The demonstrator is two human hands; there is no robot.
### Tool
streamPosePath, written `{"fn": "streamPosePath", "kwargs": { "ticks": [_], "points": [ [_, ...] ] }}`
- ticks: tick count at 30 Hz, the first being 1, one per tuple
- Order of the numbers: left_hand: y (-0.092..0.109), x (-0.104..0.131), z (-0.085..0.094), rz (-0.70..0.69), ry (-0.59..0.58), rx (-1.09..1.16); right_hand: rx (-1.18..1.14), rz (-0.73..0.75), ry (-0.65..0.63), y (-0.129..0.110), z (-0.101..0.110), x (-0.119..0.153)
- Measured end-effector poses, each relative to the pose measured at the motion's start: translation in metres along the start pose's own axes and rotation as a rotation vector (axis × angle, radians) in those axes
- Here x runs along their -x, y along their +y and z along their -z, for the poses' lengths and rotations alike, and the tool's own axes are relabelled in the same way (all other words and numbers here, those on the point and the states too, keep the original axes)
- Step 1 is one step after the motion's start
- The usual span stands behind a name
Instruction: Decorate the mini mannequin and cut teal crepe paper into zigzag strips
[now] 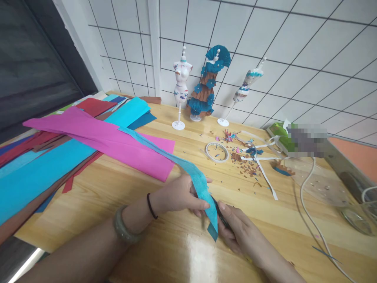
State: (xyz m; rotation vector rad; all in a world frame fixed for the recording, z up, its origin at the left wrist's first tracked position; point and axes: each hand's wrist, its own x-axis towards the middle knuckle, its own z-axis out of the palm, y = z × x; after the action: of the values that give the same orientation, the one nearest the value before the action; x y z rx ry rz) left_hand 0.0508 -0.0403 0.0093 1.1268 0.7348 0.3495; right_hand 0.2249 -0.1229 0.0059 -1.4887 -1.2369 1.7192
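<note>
A long strip of turquoise crepe paper (198, 179) runs from the paper pile, over my left hand, to a folded end near the table's front. My left hand (188, 195) pinches it between thumb and fingers. My right hand (235, 226) is closed around dark-handled scissors (220, 214), which lie against the strip's right edge; the strip and fingers hide most of the blades. Under the strip's far part lies a wide pink paper sheet (141, 147), on top of other coloured sheets.
Behind stand two bare mini mannequins (181, 80) (249, 80) and one in a blue and brown paper dress (205, 86). A tape roll (217, 152), paper scraps (246, 167), a white cable (306, 200) and a glass dish (357, 220) lie rightward. Stacked blue paper (44, 173) covers the left.
</note>
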Motion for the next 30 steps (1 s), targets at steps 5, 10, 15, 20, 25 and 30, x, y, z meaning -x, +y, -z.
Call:
{"fn": "streamPosePath", "kwargs": {
  "ticks": [5,10,15,20,25,30],
  "points": [
    [-0.0040,-0.0016,-0.0004,0.002,-0.013,0.004,-0.005,0.004,0.021,-0.0016,0.0000,0.0000],
    [-0.0053,-0.0017,-0.0010,0.008,0.005,0.017,-0.010,-0.017,0.024,-0.0006,0.0001,-0.0009],
    [-0.0043,-0.0016,-0.0017,0.017,0.023,0.005,-0.018,-0.025,0.038,0.0035,0.0005,-0.0029],
    [-0.0053,-0.0019,-0.0013,0.016,0.023,0.012,-0.032,-0.015,0.031,0.0030,0.0009,-0.0025],
    [-0.0047,-0.0021,-0.0015,0.019,0.033,-0.004,0.016,-0.012,0.015,0.0025,0.0021,-0.0019],
    [-0.0050,-0.0023,-0.0012,0.015,0.035,-0.012,-0.021,-0.016,0.026,-0.0016,0.0000,-0.0009]
  ]
}}
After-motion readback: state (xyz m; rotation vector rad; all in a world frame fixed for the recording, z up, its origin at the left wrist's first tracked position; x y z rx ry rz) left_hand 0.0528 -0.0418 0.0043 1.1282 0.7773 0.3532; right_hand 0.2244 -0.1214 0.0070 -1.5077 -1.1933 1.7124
